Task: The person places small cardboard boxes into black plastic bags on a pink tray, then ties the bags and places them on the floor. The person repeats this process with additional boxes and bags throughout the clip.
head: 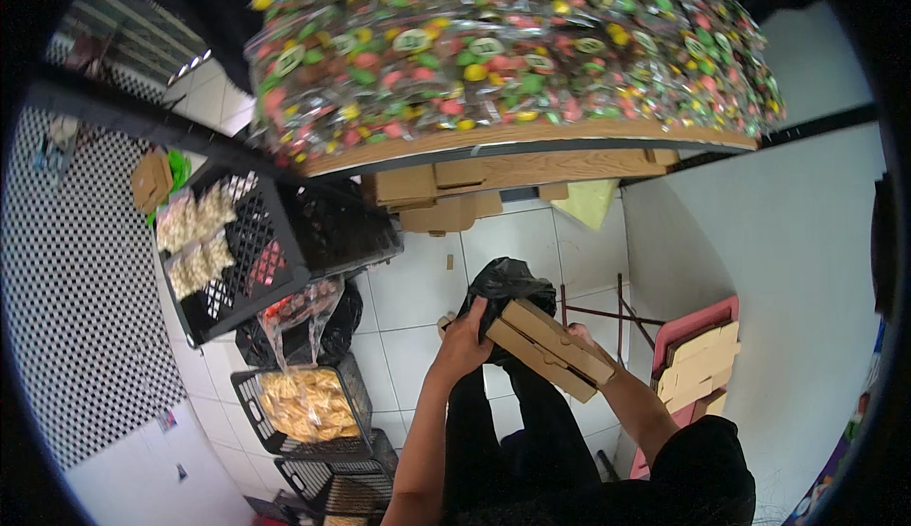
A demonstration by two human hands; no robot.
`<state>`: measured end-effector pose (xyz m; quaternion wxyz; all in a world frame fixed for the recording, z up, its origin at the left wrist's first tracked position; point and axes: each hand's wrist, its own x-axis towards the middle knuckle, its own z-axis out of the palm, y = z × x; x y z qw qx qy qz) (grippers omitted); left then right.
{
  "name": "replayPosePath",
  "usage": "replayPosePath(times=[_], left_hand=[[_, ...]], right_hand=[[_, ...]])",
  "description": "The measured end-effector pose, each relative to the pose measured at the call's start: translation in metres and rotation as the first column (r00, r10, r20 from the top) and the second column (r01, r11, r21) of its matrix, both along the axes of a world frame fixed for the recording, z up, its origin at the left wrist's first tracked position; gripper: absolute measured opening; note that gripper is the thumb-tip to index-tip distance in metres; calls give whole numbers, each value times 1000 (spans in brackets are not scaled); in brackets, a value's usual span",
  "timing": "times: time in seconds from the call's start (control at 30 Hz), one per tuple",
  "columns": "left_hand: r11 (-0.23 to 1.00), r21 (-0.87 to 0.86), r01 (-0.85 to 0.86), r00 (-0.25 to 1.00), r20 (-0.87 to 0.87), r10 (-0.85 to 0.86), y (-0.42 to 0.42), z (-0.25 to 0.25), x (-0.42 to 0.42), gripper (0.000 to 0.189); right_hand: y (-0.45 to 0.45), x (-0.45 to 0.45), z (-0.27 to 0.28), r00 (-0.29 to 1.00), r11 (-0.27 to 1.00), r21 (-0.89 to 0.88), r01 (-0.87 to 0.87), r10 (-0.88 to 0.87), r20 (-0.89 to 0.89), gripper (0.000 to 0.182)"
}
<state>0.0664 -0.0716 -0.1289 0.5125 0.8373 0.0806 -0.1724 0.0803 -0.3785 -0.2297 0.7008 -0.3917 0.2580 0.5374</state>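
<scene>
My left hand (462, 346) grips the rim of a black plastic bag (507, 278), its thumb near the upper end of the cardboard. Slim brown cardboard boxes (551, 344), at least two and lying side by side, slant across the bag's mouth. Their upper left end is at the bag's opening. My right hand (582, 334) holds the boxes from the far right side. Most of its fingers are hidden behind them. The inside of the bag cannot be seen.
Ahead, a wooden shelf (541, 134) bears a heap of clear candy packs (498, 56). Black plastic crates (235, 255) stand at left, one holding bagged yellow snacks (307, 405). A pink folding stool (662, 341) with flattened cardboard (697, 366) is at right, beside a white wall (790, 241).
</scene>
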Motion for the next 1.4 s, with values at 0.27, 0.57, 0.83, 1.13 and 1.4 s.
replayPosePath(times=[0.27, 0.57, 0.83, 1.13, 1.4], left_hand=[[920, 200, 337, 927, 99, -362, -38, 73, 24, 45], [859, 356, 369, 768, 404, -497, -166, 59, -4, 14], [989, 131, -75, 848, 529, -5, -232, 63, 33, 17], [752, 63, 656, 726, 217, -652, -366, 57, 8, 48], [852, 171, 494, 816, 248, -523, -425, 46, 15, 56]], right_hand=[[-1, -15, 29, 936, 912, 214, 350, -350, -40, 39], [-10, 22, 48, 276, 243, 284, 927, -958, -82, 38], [-101, 12, 97, 279, 346, 216, 913, -916, 290, 48], [-213, -38, 119, -349, -256, 321, 912, -895, 278, 48], [-279, -63, 77, -315, -338, 78, 938, -739, 596, 55]])
